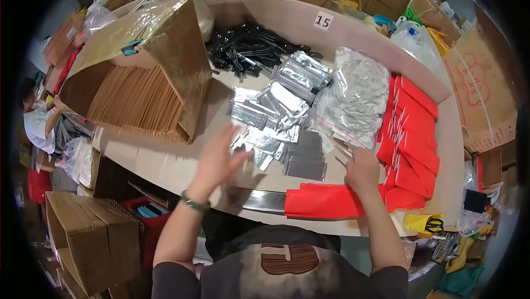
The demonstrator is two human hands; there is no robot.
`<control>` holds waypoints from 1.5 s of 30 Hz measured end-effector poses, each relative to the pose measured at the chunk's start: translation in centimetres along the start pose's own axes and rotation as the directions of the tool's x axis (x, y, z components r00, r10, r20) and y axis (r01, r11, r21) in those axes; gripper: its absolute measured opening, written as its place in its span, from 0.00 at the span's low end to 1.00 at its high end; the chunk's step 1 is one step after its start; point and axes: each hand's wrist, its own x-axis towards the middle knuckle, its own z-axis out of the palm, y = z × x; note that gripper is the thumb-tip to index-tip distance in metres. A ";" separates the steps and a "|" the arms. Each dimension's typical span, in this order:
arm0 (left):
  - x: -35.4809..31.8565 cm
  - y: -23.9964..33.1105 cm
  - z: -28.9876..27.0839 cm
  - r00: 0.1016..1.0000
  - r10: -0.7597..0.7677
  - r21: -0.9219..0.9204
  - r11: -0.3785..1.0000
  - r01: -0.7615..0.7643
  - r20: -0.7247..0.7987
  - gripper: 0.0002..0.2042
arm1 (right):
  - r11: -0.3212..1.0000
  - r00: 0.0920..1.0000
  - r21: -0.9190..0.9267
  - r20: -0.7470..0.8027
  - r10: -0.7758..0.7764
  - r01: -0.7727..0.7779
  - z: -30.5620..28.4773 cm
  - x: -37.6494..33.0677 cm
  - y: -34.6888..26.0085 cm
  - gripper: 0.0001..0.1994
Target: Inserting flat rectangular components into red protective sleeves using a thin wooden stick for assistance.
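Observation:
My left hand [217, 158], somewhat blurred, hovers by the near left edge of a spread of silver foil packets [270, 108], thumb and fingers apart. The fingers of my right hand [362, 171] are closed at the near edge of a clear zip bag [359, 92] full of small white pieces. What they pinch, if anything, is too small to make out. Between the hands lie overlapping flat grey packets [303, 158]. Under my right wrist runs a row of flat red pouches [323, 200], beside a shiny metal strip [256, 198] at the table's near edge.
More red pouches [411, 139] are piled at the right. Black slender items [248, 48] heap at the back. An open carton [190, 67] packed with brown cardboard pieces stands at the left. A raised rim [375, 36] edges the table. Another person [41, 122] is at far left.

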 end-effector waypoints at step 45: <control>-12.7 -0.3 7.3 0.982 -0.158 -0.329 0.937 0.116 -0.104 0.12 | 0.822 0.919 0.419 -0.252 -0.303 0.386 0.5 -6.8 -12.8 0.10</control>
